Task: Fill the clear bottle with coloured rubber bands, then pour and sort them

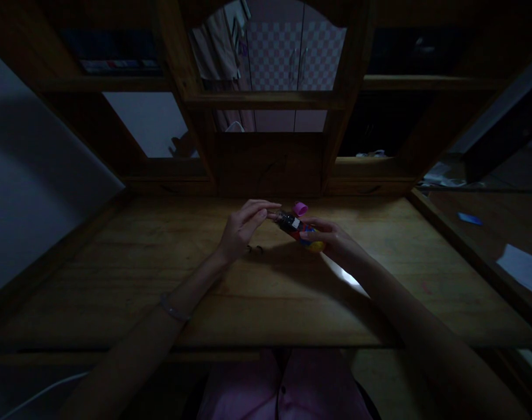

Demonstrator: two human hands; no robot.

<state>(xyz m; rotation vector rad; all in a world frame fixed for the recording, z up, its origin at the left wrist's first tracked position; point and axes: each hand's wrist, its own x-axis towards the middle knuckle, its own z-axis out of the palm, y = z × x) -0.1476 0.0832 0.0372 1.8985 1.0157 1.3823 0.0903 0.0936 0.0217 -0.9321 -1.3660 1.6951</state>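
My right hand (331, 236) is wrapped round a small dark bottle (287, 221) with a red, blue and yellow lower part. The bottle is tilted, its open mouth pointing left. At that mouth are the fingers of my left hand (244, 224), pressed together; whatever they hold, if anything, is too small and dark to make out. Just behind the bottle a pink cap (300, 209) lies on the wooden desk (161, 262). Two small dark curved pieces, one of them a black curl (259, 249), lie below my left hand.
A wooden shelf unit (266, 100) with drawers rises at the back of the desk. To the right, a lower surface holds a blue card (469, 219) and white paper (524, 268). A bright light patch (349, 279) lies under my right forearm.
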